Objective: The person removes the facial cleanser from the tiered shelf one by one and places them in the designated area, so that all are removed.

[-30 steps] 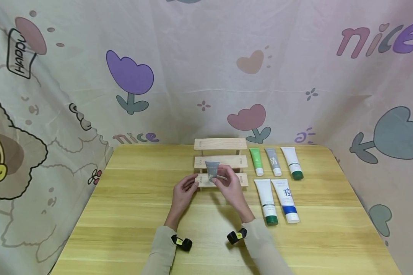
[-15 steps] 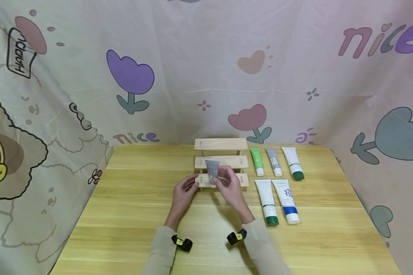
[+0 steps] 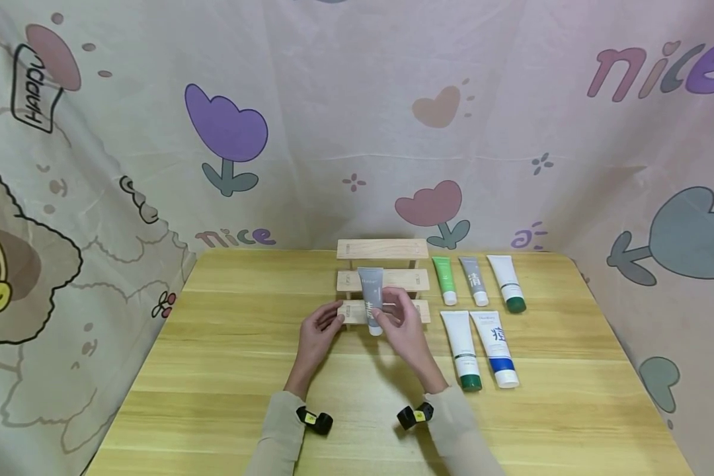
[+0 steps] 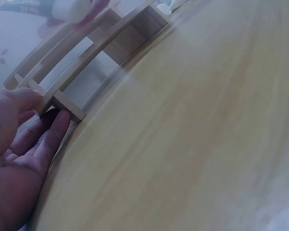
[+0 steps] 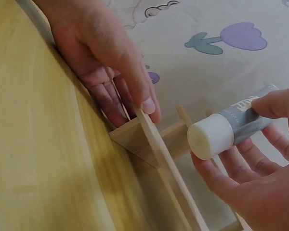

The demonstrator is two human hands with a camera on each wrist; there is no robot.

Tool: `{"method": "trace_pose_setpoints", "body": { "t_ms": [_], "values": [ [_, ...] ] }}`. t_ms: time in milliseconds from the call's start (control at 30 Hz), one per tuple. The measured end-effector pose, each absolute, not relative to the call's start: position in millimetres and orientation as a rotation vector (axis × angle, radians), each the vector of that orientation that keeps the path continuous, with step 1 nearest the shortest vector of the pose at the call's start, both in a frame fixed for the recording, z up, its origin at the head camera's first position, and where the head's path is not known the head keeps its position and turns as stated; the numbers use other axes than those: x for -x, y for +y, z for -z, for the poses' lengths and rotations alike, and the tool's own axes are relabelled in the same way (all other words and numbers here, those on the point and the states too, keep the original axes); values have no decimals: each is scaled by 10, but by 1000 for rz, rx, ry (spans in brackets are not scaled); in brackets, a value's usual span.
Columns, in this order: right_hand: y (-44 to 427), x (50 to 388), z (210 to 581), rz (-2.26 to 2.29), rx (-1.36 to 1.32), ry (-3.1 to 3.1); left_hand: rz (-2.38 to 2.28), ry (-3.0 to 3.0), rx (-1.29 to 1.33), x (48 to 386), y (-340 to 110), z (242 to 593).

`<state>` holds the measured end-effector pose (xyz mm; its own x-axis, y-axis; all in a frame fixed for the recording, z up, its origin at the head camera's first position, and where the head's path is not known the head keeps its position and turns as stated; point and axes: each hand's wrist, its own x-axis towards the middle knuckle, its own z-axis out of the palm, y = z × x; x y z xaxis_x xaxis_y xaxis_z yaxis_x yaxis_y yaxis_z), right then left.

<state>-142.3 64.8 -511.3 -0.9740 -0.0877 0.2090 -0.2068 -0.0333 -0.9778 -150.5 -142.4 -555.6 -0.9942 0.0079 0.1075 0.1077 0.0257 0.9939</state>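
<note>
In the head view my right hand holds a small grey tube with a white cap, cap down, above the front step of a three-step wooden display stand. The right wrist view shows the thumb on one side of the grey tube and fingers on the other, the white cap sticking out. My left hand pinches the left end of the front step. Close up, the left wrist view has the thumb on the board of the stand and fingers against its end support.
Right of the stand lie a green tube, another grey tube and a white tube with green cap. Nearer are a second green-capped white tube and a white-and-blue tube. A printed curtain hangs behind the table.
The grey tube has turned so its printed front shows more fully, its cap lower and nearer. My right hand shifted slightly right; the left hand kept its place on the stand.
</note>
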Motion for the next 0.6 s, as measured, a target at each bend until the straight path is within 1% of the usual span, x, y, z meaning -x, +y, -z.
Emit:
{"method": "trace_pose_setpoints", "body": {
  "t_ms": [67, 600],
  "values": [
    [659, 1409, 5093, -2191, -330, -2097, 2142, -2186, 142, 1483, -1423, 5516],
    [822, 1351, 5079, -2129, -302, -2007, 2120, -2203, 147, 1470, -1417, 5514]
  ]
}}
